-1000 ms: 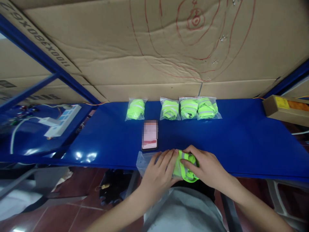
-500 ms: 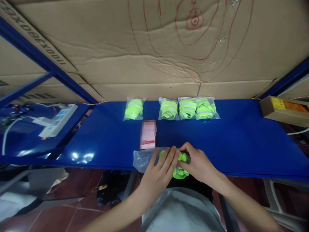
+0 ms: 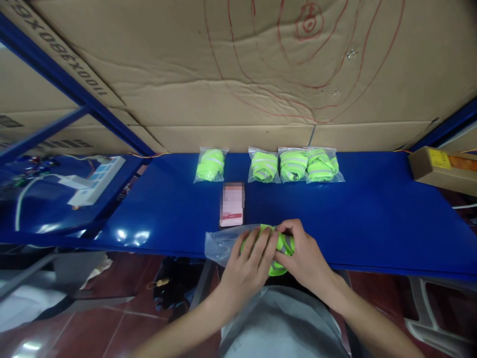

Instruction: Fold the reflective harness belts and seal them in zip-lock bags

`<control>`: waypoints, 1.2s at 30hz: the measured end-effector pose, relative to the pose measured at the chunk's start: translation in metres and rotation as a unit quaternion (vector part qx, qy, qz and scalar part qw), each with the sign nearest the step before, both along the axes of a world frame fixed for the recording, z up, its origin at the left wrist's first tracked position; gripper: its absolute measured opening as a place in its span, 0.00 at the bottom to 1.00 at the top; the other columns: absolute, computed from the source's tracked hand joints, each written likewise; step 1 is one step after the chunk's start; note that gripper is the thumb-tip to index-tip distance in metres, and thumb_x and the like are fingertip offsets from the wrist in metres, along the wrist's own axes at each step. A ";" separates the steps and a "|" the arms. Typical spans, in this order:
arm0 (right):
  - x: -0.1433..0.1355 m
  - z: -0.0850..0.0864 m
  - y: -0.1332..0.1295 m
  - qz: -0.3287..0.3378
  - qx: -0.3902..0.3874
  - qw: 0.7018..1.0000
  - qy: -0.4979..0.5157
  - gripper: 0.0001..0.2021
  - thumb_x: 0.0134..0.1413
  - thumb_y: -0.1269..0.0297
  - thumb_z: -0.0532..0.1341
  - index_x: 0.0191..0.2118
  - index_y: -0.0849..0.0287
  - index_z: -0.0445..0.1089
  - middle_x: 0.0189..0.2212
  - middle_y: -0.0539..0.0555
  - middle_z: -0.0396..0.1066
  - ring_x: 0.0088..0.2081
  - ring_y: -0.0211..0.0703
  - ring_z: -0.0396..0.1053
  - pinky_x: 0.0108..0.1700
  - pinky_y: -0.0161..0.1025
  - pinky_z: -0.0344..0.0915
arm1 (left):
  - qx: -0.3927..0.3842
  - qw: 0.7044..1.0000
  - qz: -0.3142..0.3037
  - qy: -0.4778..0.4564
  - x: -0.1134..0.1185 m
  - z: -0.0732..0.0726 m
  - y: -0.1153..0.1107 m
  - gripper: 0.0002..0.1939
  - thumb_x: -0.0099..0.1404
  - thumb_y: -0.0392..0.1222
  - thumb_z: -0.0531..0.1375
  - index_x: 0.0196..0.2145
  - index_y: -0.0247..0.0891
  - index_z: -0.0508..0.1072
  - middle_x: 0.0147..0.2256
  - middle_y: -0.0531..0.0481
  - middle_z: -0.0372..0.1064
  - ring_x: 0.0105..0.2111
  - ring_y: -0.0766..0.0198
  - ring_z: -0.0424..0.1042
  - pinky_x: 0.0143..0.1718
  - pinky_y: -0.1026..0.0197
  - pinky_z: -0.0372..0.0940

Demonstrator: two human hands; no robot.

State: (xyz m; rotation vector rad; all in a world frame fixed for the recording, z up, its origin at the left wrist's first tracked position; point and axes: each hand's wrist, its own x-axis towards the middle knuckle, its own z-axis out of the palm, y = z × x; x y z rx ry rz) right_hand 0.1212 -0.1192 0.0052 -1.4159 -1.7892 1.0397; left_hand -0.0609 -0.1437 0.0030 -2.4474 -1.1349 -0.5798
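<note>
A folded neon-green reflective vest [image 3: 278, 269] with silver strips is at the front edge of the blue table, partly covered by my fingers. My left hand [image 3: 249, 262] lies over its left part, fingers curved down onto the vest and the mouth of a clear plastic bag [image 3: 218, 244]. The bag stretches out to the left, its far end flat. From the right, my right hand [image 3: 306, 254] grips the vest's right side, thumb below and index finger on top. How much of the vest is inside the bag is hidden by the hands.
A phone [image 3: 231, 205] lies just behind the bag. Along the cardboard wall [image 3: 179, 104] sit several bagged neon vests [image 3: 264, 166]. A carton [image 3: 443, 169] stands at the right end, a power strip [image 3: 97, 181] at the left. A blue metal frame [image 3: 122, 124] rises on the left.
The view has shifted slightly. Both hands stay on the vest; more of its bright fabric and silver strip shows between them, and the bag's left end is somewhat smoother.
</note>
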 end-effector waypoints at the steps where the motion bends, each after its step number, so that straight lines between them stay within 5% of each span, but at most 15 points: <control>1: 0.004 0.002 0.001 0.006 -0.003 1.000 0.002 0.18 0.53 0.68 0.65 0.47 0.54 0.60 0.43 0.52 0.72 0.41 0.44 0.74 0.43 0.38 0.66 | -0.002 1.000 -0.005 -0.007 -0.002 -0.001 -0.001 0.25 0.68 0.29 0.54 0.62 0.26 0.66 0.56 0.36 0.72 0.56 0.47 0.70 0.57 0.46 0.62; 6: 0.023 0.012 0.004 0.145 -0.038 0.988 -0.029 0.18 0.54 0.59 0.69 0.46 0.52 0.63 0.42 0.49 0.72 0.40 0.41 0.72 0.42 0.36 0.66 | -0.079 0.996 -0.016 -0.046 -0.012 -0.007 -0.011 0.37 0.70 0.60 0.55 0.62 0.24 0.64 0.52 0.32 0.74 0.51 0.48 0.73 0.48 0.51 0.67; 8: 0.022 0.009 0.002 0.187 -0.053 0.980 -0.040 0.19 0.54 0.60 0.69 0.48 0.51 0.63 0.44 0.49 0.73 0.42 0.43 0.73 0.44 0.36 0.66 | -0.110 0.992 -0.012 -0.054 -0.011 -0.010 -0.014 0.39 0.68 0.66 0.55 0.61 0.26 0.66 0.50 0.33 0.75 0.48 0.49 0.75 0.45 0.52 0.68; 12: 0.006 -0.006 -0.002 0.085 -0.046 0.994 -0.041 0.21 0.50 0.68 0.66 0.49 0.52 0.60 0.45 0.53 0.72 0.45 0.47 0.74 0.46 0.40 0.67 | -0.103 0.994 -0.004 -0.038 -0.003 -0.012 -0.012 0.37 0.69 0.65 0.55 0.59 0.26 0.68 0.49 0.33 0.75 0.49 0.48 0.75 0.48 0.49 0.67; 17: -0.011 -0.017 -0.006 -0.050 -0.015 0.998 -0.026 0.17 0.45 0.69 0.61 0.42 0.53 0.57 0.37 0.51 0.70 0.36 0.45 0.72 0.38 0.40 0.67 | -0.080 0.996 0.001 -0.033 0.006 -0.011 -0.006 0.39 0.70 0.64 0.53 0.60 0.22 0.65 0.50 0.30 0.74 0.52 0.47 0.73 0.50 0.47 0.66; 22: -0.015 -0.020 -0.013 -0.047 -0.017 0.999 -0.018 0.15 0.48 0.71 0.57 0.43 0.54 0.57 0.39 0.54 0.72 0.38 0.48 0.73 0.40 0.42 0.67 | -0.049 0.997 0.031 -0.045 0.019 -0.016 -0.013 0.31 0.73 0.55 0.54 0.60 0.23 0.65 0.49 0.32 0.74 0.51 0.47 0.72 0.53 0.46 0.63; 26: 0.004 -0.007 -0.010 0.062 -0.070 0.995 0.033 0.21 0.53 0.73 0.59 0.52 0.55 0.57 0.45 0.57 0.73 0.46 0.48 0.74 0.47 0.44 0.70 | -0.062 0.995 0.054 -0.054 0.024 -0.017 -0.014 0.34 0.72 0.55 0.56 0.61 0.20 0.63 0.48 0.32 0.74 0.48 0.48 0.73 0.53 0.45 0.63; 30: 0.029 -0.003 -0.004 0.168 -0.135 0.961 0.172 0.20 0.60 0.65 0.64 0.56 0.53 0.60 0.54 0.57 0.70 0.56 0.44 0.71 0.58 0.42 0.68 | -0.113 0.989 0.046 -0.081 0.015 -0.016 -0.007 0.42 0.70 0.64 0.55 0.64 0.23 0.60 0.50 0.32 0.73 0.48 0.49 0.73 0.53 0.46 0.64; 33: 0.032 -0.018 -0.004 0.090 -0.157 0.954 0.240 0.12 0.63 0.59 0.63 0.49 0.55 0.66 0.51 0.57 0.72 0.52 0.43 0.74 0.54 0.39 0.72 | -0.134 0.985 0.050 -0.095 0.011 -0.018 -0.003 0.45 0.66 0.69 0.56 0.65 0.25 0.59 0.51 0.34 0.73 0.49 0.49 0.72 0.54 0.46 0.63; 36: 0.025 -0.035 -0.009 -0.008 -0.095 0.971 0.220 0.11 0.63 0.55 0.63 0.44 0.56 0.72 0.49 0.57 0.72 0.49 0.44 0.74 0.50 0.38 0.73 | -0.138 0.981 0.082 -0.105 0.016 -0.022 -0.001 0.45 0.66 0.66 0.58 0.65 0.25 0.59 0.53 0.34 0.72 0.50 0.49 0.72 0.53 0.46 0.63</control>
